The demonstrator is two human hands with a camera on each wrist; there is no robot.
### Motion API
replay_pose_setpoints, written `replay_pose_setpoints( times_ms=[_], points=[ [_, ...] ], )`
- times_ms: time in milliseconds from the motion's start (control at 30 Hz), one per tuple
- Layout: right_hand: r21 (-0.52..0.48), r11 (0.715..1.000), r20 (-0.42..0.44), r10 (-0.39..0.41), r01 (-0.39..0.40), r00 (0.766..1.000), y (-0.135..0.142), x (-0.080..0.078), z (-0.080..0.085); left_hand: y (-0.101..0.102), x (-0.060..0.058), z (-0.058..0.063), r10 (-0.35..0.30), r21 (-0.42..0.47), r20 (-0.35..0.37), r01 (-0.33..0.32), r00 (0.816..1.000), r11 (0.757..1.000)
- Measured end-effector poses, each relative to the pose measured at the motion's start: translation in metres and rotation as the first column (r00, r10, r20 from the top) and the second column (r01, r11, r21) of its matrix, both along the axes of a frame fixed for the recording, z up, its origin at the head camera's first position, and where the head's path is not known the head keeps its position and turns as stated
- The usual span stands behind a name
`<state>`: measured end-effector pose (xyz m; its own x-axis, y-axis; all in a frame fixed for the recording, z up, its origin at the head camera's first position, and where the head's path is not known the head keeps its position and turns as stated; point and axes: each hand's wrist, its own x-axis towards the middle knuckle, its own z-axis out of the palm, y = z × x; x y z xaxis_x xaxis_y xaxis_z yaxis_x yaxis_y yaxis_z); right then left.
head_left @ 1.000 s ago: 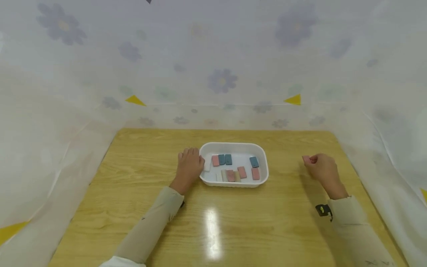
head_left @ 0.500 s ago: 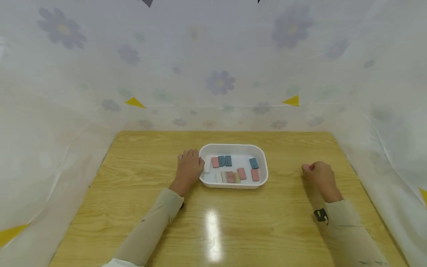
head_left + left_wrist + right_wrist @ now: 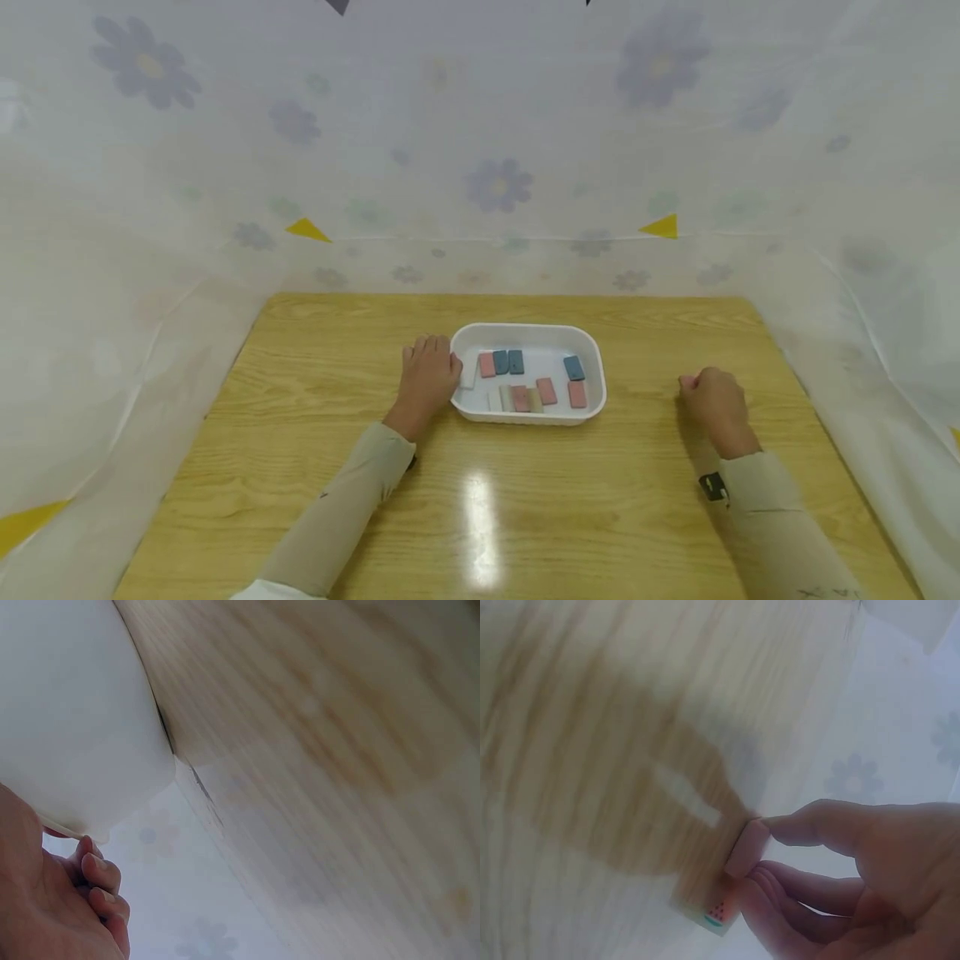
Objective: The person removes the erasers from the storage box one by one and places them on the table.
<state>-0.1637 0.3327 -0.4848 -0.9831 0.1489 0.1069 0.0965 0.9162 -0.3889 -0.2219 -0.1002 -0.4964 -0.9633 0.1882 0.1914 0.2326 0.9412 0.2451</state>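
My left hand (image 3: 429, 377) grips the left rim of a white plastic tray (image 3: 592, 398). In the left wrist view its fingers (image 3: 105, 874) curl at the edge of the tray's tall white wall (image 3: 82, 697). Toward the table's right side, my right hand (image 3: 716, 404) pinches a small pink eraser (image 3: 748, 847) between thumb and fingertips, low over the wood. Most of it is hidden by the hand in the head view. A pale patch with a watermelon picture (image 3: 718, 911) shows just beside it. Inside the tray lie pink erasers (image 3: 577, 394), blue-grey erasers (image 3: 573, 367) and whitish ones (image 3: 468, 372).
The wooden table (image 3: 337, 333) carries the tray near its middle. Flower-patterned white sheeting (image 3: 498, 125) encloses the back and both sides. Yellow triangles (image 3: 660, 226) mark the back sheet. A bright light reflection (image 3: 480, 525) lies on the front of the table.
My right hand has come down toward the table with the pink eraser and turned slightly, so less of the eraser shows. The left hand stays on the tray.
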Motion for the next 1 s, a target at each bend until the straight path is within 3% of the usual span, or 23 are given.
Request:
replay_pose_setpoints(
  times_ms=[267, 600, 800, 1000],
  points=[
    [0.102, 0.994, -0.011, 0.049, -0.048, 0.999, -0.008, 0.004, 0.000, 0.001, 0.001, 0.000, -0.005, 0.008, -0.012, 0.005, 1.000, 1.000],
    [0.108, 0.990, -0.007, 0.088, -0.087, 0.996, -0.010, 0.006, 0.005, 0.000, 0.000, -0.002, -0.006, -0.003, -0.037, 0.006, 0.999, 1.000],
    [0.171, 0.969, -0.047, 0.191, -0.181, 0.980, -0.037, 0.009, 0.030, -0.001, 0.000, -0.001, -0.006, -0.020, -0.060, 0.005, 0.998, 1.000],
    [0.020, 0.979, 0.008, 0.202, -0.202, 0.979, -0.077, 0.009, 0.063, 0.001, 0.000, -0.001, -0.006, -0.009, -0.052, 0.005, 0.999, 1.000]
  ],
)
